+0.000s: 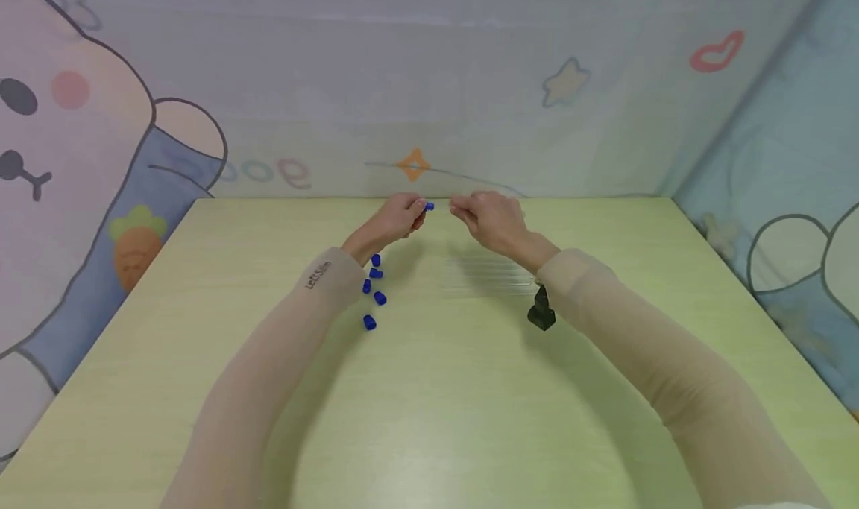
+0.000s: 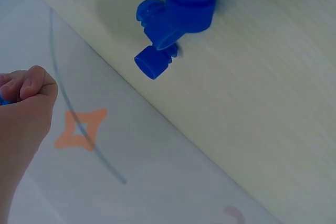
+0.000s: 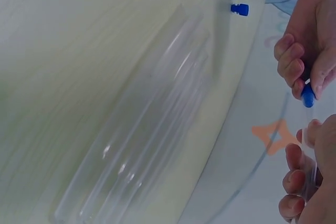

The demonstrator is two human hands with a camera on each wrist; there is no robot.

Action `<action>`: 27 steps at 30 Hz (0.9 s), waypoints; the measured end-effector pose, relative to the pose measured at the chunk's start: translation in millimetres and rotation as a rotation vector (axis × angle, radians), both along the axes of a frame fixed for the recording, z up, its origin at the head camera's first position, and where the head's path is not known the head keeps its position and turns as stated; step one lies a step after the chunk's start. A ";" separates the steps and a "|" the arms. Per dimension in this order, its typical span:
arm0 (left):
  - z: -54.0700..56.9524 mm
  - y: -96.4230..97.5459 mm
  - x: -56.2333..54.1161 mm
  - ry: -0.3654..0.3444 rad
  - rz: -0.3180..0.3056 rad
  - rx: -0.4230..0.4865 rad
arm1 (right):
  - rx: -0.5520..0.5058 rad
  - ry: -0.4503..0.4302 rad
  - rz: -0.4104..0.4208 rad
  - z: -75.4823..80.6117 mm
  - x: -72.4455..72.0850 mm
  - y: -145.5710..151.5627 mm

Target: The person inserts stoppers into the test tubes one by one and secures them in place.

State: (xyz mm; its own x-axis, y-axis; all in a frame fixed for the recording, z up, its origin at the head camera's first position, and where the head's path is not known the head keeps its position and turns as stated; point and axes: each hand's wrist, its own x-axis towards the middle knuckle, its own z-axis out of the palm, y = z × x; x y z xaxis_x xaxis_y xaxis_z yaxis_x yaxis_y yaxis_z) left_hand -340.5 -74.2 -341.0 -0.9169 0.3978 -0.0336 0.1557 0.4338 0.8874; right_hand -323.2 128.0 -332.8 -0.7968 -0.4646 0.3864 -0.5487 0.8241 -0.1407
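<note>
L hand (image 1: 396, 217), cap (image 1: 430, 206) pinched, tubes (image 3: 142, 129) inside tbl edges (image 1: 604, 202)

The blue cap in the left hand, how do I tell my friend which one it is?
Look at the far edge of the pale table, where the left hand faces the right hand. The small blue cap pokes out of the left hand's grip, toward the right hand. It's the only cap held; five other caps in the head view lie on the table.

Blue caps (image 2: 191, 9) — three — cluster on the table (image 2: 257, 87).
</note>
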 end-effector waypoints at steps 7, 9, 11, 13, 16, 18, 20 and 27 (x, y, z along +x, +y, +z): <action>0.9 -1.9 -0.8 0.019 -0.019 -0.020 | 0.038 0.014 0.060 4.4 -5.7 5.2; 2.2 -3.0 -1.3 0.026 -0.018 -0.015 | 0.041 0.018 0.076 6.1 -7.4 6.0; 3.0 -4.7 -2.0 0.029 -0.016 -0.008 | 0.031 0.006 0.090 8.2 -8.4 6.3; 3.9 -6.5 -2.1 0.028 -0.011 -0.001 | 0.013 -0.015 0.095 10.1 -9.1 5.9; 3.9 -9.5 -2.5 0.036 0.006 -0.011 | -0.021 -0.058 0.083 12.6 -10.2 6.8; 3.2 -12.3 -2.5 0.052 0.018 -0.043 | -0.031 -0.080 0.067 13.7 -11.2 8.4; 1.2 -15.9 -2.7 0.085 0.024 -0.103 | -0.039 -0.100 0.049 14.7 -12.0 11.0; -3.7 -31.5 1.8 0.161 0.019 -0.372 | -0.045 -0.160 -0.009 16.2 -14.7 22.8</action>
